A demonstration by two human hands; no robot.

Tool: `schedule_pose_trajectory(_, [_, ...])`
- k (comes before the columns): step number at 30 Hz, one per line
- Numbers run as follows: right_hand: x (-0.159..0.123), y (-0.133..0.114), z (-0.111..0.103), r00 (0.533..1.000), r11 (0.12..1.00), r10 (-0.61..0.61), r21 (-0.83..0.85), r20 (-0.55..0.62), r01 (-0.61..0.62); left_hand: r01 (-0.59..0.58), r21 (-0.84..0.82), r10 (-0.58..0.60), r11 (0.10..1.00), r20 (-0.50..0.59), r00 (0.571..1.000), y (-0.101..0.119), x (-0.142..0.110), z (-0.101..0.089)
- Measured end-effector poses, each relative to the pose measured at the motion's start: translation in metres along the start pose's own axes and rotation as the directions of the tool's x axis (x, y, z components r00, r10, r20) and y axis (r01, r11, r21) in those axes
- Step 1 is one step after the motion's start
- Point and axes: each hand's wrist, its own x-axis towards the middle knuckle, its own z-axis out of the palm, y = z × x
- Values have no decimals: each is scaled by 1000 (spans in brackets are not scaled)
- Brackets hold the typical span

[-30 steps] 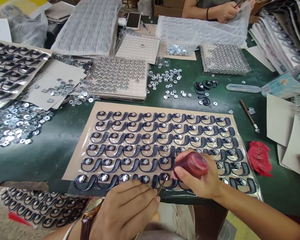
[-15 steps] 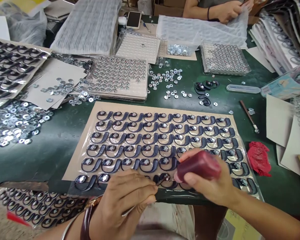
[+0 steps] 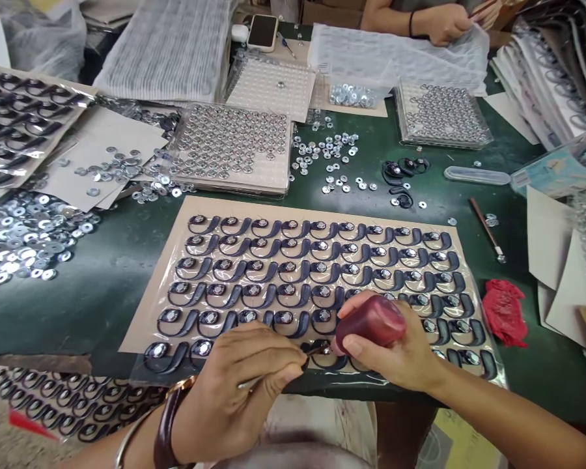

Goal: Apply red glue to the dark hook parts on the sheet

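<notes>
My right hand (image 3: 395, 352) is wrapped round a dark red squeeze bottle (image 3: 371, 322), tilted so its nozzle end points down and left. My left hand (image 3: 254, 384) pinches a slim pointed metal tool (image 3: 316, 350), perhaps tweezers; most of it is hidden by the fingers. Both tips meet close to one round silvery part (image 3: 325, 347) on a dark ear hook in the front row. Rows of such dark ear hooks (image 3: 293, 294), each with a round metal part, lie under clear plastic on a tan card (image 3: 149, 312). My hands cover some of the front rows.
Loose metal washers (image 3: 24, 238) lie heaped at the left. Trays of round metal parts (image 3: 219, 143) stand behind the card. At the right are a brown stick (image 3: 486, 228) and a crumpled red cloth (image 3: 504, 311). A co-worker's hand (image 3: 444, 25) is at the back.
My right hand and the red bottle have moved a little left, and the nozzle is now nearer the tool tip. My left hand has stayed almost in place.
</notes>
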Motion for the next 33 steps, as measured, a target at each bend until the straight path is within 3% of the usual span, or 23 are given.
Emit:
schedule_pose_trajectory(15, [1, 3, 1, 968, 928, -250, -292, -32, 230, 43, -30, -43, 999, -14, 999, -3, -3, 2])
schedule_pose_trajectory(18, [-2, 0, 0, 957, 926, -286, -272, -46, 263, 51, -45, -52, 998, -15, 999, -3, -4, 2])
schedule_pose_trajectory(21, [-4, -3, -3, 969, 975, -220, -62, -114, 214, 65, -40, -66, 997, -41, 997, -1, -5, 0])
schedule_pose_trajectory(24, [-6, -3, -7, 972, 982, -57, 163, -229, 96, 83, 20, -82, 996, -59, 995, 2, -7, -2])
schedule_pose_trajectory(28, [-7, 3, -11, 939, 975, 45, 219, -342, 33, 119, -3, -119, 993, -32, 992, 5, -8, -4])
schedule_pose_trajectory(33, [-7, 6, -13, 950, 965, 62, 260, -305, 21, 158, -46, -160, 986, -29, 987, 4, -8, -4])
